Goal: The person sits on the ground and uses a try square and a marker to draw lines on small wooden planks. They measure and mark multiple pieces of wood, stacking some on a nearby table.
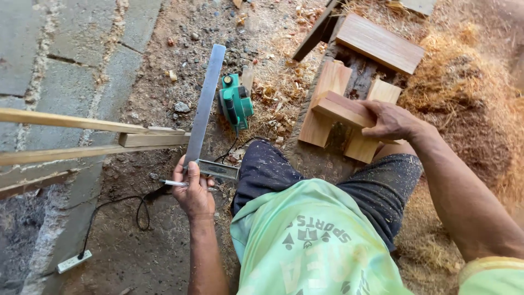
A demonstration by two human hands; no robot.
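My left hand (194,188) is clamped on a metal square (206,112) and a pen (176,183), my right hand (390,120) grips a wooden block (344,109) laid across two uprights, and beyond lies a green planer (236,102).

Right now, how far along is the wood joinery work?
Looks done: three wood blocks are already cut and stacked, two uprights with a crosspiece over them, and shavings lie all around. In hand: the right hand steadies the crosspiece; the left hand has a steel square and a pen in its grip. Likely left: checking and marking; the planer lies idle.
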